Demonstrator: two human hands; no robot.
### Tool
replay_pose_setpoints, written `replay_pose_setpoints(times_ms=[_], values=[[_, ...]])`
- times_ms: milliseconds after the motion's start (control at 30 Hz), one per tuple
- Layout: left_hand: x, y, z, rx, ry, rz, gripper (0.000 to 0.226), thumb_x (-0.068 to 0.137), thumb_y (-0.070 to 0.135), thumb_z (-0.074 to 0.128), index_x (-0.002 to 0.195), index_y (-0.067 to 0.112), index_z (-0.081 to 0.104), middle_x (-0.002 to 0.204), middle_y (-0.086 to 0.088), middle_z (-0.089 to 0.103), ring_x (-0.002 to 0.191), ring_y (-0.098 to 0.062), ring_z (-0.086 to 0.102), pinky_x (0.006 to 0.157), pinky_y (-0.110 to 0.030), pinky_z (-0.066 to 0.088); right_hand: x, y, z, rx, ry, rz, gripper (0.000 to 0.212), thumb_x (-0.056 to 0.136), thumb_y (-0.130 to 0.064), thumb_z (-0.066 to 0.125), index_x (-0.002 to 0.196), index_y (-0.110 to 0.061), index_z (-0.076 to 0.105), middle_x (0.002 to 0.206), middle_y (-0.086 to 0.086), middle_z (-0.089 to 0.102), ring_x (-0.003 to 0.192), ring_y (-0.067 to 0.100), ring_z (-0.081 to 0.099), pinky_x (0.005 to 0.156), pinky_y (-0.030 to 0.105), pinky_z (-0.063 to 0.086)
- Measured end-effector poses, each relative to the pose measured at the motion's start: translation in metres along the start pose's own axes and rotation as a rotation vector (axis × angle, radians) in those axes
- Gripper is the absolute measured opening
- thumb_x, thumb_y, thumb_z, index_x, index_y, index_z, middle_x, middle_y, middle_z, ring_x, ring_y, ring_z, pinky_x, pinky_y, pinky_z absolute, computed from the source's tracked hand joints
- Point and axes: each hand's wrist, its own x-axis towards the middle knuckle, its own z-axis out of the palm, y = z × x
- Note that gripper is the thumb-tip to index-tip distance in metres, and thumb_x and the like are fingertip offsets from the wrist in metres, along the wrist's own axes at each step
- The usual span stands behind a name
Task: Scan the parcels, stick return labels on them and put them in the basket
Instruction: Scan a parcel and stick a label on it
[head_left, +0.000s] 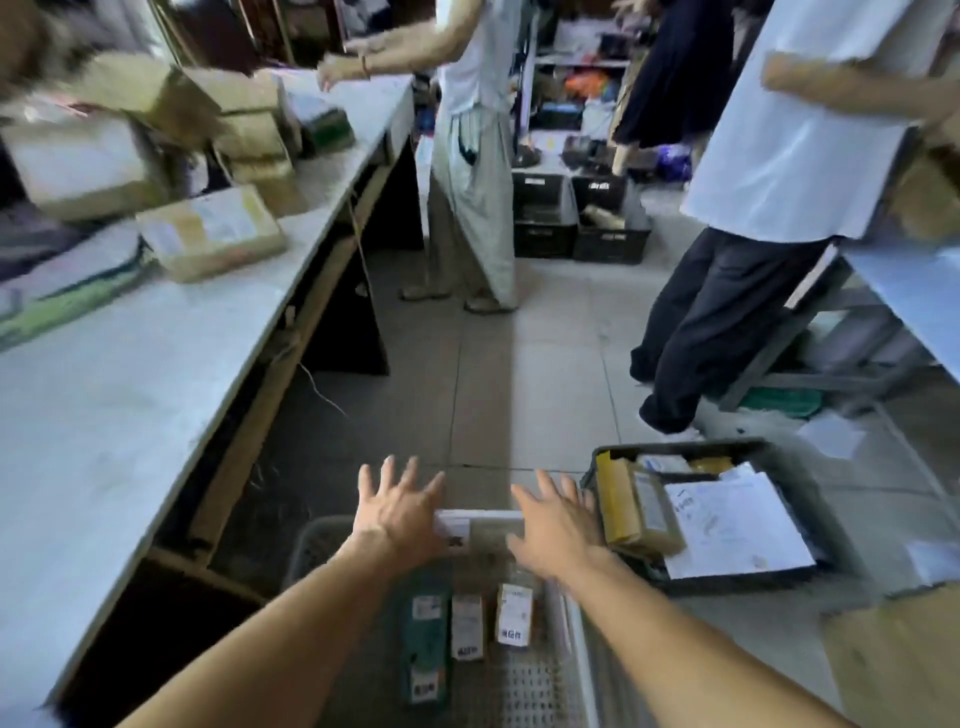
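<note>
White labels showed on the three parcels (467, 621) standing in the grey basket (311, 545) below our hands, but we could not read their print. Above the far rim of that basket we held a flat white parcel (478, 519) between both palms. Our left hand (397, 512) pressed its left end, fingers straight and spread apart. Our right hand (553, 525) pressed its right end, fingers likewise straight and splayed. Just right of the basket sat a black crate (800, 467) holding more parcels and a printed sheet (732, 525). Beyond the basket, bare tiled floor (519, 364) lay between the long table (104, 415) and two standing people.
</note>
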Motion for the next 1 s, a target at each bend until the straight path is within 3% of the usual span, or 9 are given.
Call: replay_pose_setpoints(times_ms=[267, 500, 767, 900, 1000], values=[[-0.199, -0.055, -0.117, -0.08, 0.213, -0.335, 0.084, 0.088, 0.06, 0.055, 0.157, 0.039, 0.012, 0.165, -0.006, 0.014, 0.151, -0.035, 0.009, 0.12, -0.058, 0.007, -0.139, -0.097, -0.144, -0.046, 0.182, -0.249, 0.067, 0.094, -0.047, 0.053, 0.151, -0.022, 0.029, 0.158, 0.013, 0.025, 0.144, 0.037, 0.019, 0.114, 0.056, 0.021], [-0.393, -0.102, -0.129, -0.195, 0.4, -0.625, 0.077, 0.09, 0.056, 0.056, 0.155, 0.031, 0.023, 0.159, -0.008, 0.029, 0.144, -0.035, 0.027, 0.117, -0.055, 0.019, -0.263, -0.222, -0.171, -0.144, 0.247, -0.605, 0.065, 0.094, -0.05, 0.049, 0.15, -0.023, 0.029, 0.15, 0.012, 0.038, 0.139, 0.037, 0.028, 0.11, 0.055, 0.026], [-0.657, -0.14, 0.038, -0.429, 0.29, -1.087, 0.068, 0.084, 0.052, 0.061, 0.142, 0.024, 0.04, 0.144, -0.011, 0.042, 0.134, -0.035, 0.036, 0.11, -0.051, 0.029, -0.432, -0.395, -0.066, -0.18, 0.143, -1.029, 0.065, 0.09, -0.045, 0.053, 0.147, -0.021, 0.035, 0.143, 0.009, 0.048, 0.132, 0.033, 0.043, 0.103, 0.047, 0.038], [-0.75, -0.148, 0.11, -0.549, 0.22, -1.239, 0.069, 0.084, 0.049, 0.059, 0.145, 0.025, 0.037, 0.146, -0.011, 0.04, 0.132, -0.037, 0.038, 0.111, -0.052, 0.028, -0.498, -0.449, 0.006, -0.202, 0.031, -1.176, 0.057, 0.087, -0.042, 0.056, 0.139, -0.024, 0.043, 0.135, 0.004, 0.055, 0.127, 0.031, 0.048, 0.1, 0.043, 0.043], [-0.8, -0.158, 0.143, -0.582, 0.19, -1.338, 0.073, 0.087, 0.048, 0.056, 0.151, 0.024, 0.031, 0.154, -0.013, 0.032, 0.139, -0.037, 0.032, 0.115, -0.051, 0.023, -0.527, -0.481, 0.041, -0.222, -0.027, -1.219, 0.043, 0.082, -0.037, 0.054, 0.122, -0.022, 0.05, 0.125, 0.006, 0.06, 0.119, 0.033, 0.052, 0.092, 0.041, 0.044]])
